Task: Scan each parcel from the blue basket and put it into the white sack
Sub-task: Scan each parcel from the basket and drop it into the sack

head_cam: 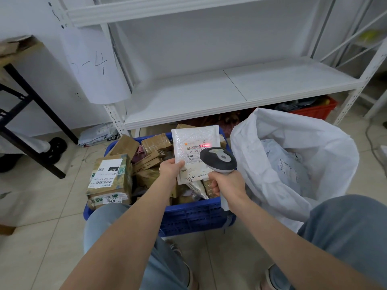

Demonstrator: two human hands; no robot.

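Your left hand holds a white padded parcel upright over the blue basket, and its grip is pinched on the lower left edge of this parcel. The grip of your right hand is wrapped round the handle of the scanner. The red light of the scanner falls on the barcode of the label. From this I judge that you are in the scanning step, and this parcel has not yet gone into the sack.

The white sack stands open just to the right of the basket. At least one pale parcel lies inside it, so a part of the work seems done. Much is left, I think, because the basket is full of brown cardboard parcels, among them a taped box with a white label at its left side.

The basket stands on a floor of pale tiles, between your knees. Behind the basket is a white metal shelf, and a red crate sits under it, to the back right of the basket. Far to the left of the basket stands a table with black legs.
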